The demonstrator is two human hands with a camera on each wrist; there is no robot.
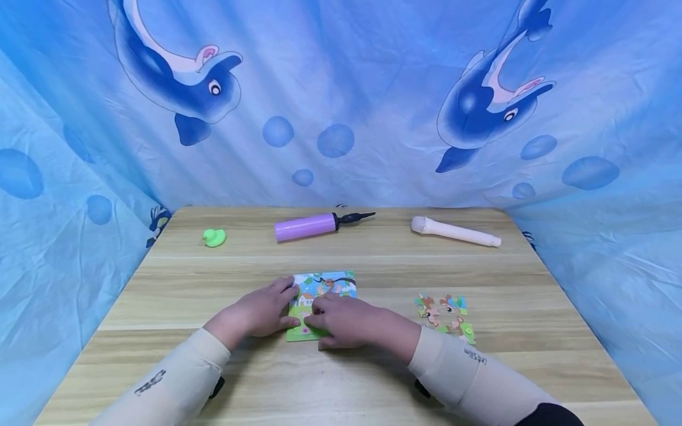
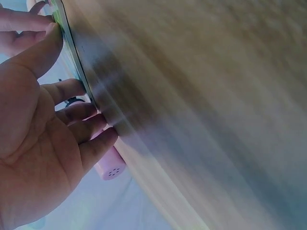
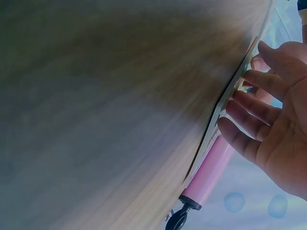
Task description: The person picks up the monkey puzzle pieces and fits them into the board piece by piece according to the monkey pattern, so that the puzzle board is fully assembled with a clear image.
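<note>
A flat, colourful jigsaw puzzle with a picture of a house, a branch and an animal lies on the wooden table. At its left edge rests my left hand, thumb on the near part and the other fingertips along the side. My right hand lies over the puzzle's lower right, its fingertips pressing on the picture and hiding that part. In the left wrist view, the fingers of the left hand are spread against the puzzle's edge. The right wrist view shows the right hand with extended fingers touching the puzzle.
To the right lie several loose puzzle pieces, partly joined, close to my right sleeve. Along the back stand a green toy duck, a purple hand pump and a pale pink microphone. Dolphin-print curtains surround the table.
</note>
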